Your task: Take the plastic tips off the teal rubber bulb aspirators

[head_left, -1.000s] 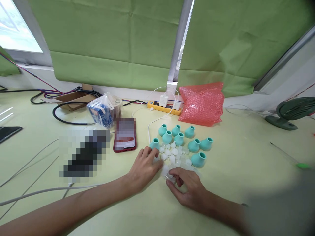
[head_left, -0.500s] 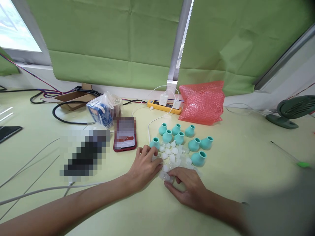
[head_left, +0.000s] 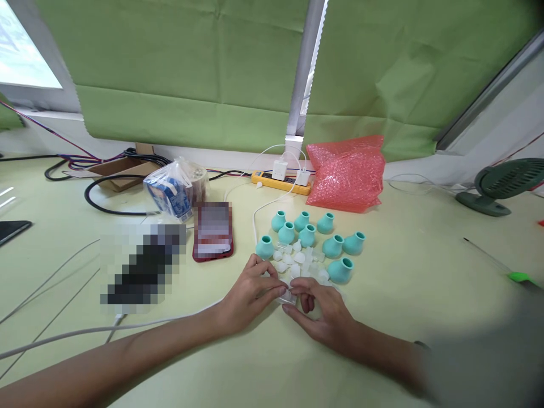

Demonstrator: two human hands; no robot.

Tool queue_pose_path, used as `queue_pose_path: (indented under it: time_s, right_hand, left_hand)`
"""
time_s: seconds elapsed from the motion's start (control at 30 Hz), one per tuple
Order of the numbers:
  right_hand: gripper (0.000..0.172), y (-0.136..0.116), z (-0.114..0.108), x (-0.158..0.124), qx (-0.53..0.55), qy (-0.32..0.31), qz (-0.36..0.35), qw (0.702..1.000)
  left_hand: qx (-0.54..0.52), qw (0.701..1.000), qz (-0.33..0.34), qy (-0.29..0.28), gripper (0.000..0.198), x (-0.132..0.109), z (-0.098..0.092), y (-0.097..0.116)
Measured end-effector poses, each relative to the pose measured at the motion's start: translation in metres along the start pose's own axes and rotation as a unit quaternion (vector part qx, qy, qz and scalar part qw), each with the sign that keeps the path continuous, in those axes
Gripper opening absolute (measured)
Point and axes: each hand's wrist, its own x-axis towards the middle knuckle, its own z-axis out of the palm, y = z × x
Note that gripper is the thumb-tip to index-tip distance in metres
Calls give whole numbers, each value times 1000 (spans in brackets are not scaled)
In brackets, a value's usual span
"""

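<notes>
Between my two hands is a small clear plastic piece (head_left: 289,297), partly covered by fingers. My left hand (head_left: 255,289) has thumb and forefinger closed at its left side. Around its right side are the thumb and fingertips of my right hand (head_left: 321,309). Just beyond lies a loose pile of small white and translucent parts (head_left: 293,260), some rounded with a tip. Several teal bulb-shaped pieces with open necks (head_left: 340,271) stand around the back and right of the pile. One teal bulb (head_left: 265,247) is close behind my left fingers.
A red-cased phone (head_left: 213,232) lies left of the bulbs, with a blurred dark object (head_left: 144,263) beside it. At the back are a bagged blue item (head_left: 174,190), a yellow power strip (head_left: 280,182) and red bubble wrap (head_left: 345,175). A green fan (head_left: 505,184) stands right.
My left hand has moved slightly right and closed its thumb and forefinger at the clear piece. My right hand stays at the piece, its fingertips now nearer the left ones.
</notes>
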Motion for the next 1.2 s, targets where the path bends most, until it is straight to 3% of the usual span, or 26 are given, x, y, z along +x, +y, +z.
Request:
queue_pose_path:
  time_s: [0.27,0.67,1.0,1.2]
  right_hand:
    - [11,0,-2,2,-14,-1,-27,1000]
    - [16,0,-1,1,-14,-2,-19,1000]
    - [19,1,0,0,-6,-13,-7,1000]
    - [18,0,-2,0,-10,-10,-9,1000]
  left_hand:
    - [5,999,-17,-31,25,1,-4,1]
    - [-5,998,36,51,13,1,-1,5]
    - [-1,997,53,51,13,-1,0,3]
    - [77,991,90,60,19,-4,1,4]
